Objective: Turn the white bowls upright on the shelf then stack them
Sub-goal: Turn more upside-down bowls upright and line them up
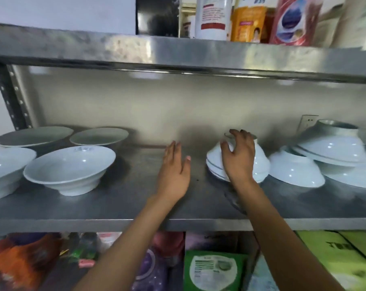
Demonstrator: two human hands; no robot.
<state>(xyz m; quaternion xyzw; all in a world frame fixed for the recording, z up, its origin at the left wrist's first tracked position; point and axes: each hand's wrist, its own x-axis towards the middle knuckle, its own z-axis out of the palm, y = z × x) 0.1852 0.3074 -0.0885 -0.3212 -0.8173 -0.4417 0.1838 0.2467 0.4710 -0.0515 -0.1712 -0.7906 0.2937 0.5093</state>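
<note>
Several white bowls stand upright at the left of the metal shelf [135, 208], the nearest one [69, 169] in front. In the middle, a small stack of upside-down white bowls [259, 164] sits under my right hand [238, 156], whose curled fingers reach over the stack's foot ring and side. My left hand [174, 166] hovers flat over the bare shelf, just left of that stack, fingers straight and holding nothing. More inverted bowls lie to the right: one single bowl [295, 171] and a leaning stack [333, 148].
An upper shelf [177, 53] hangs close above, carrying bottles and packets [249, 19]. A perforated upright post [7, 97] frames the left side. Bags and boxes [211, 269] fill the level below. A wall socket [307, 122] shows behind the right bowls.
</note>
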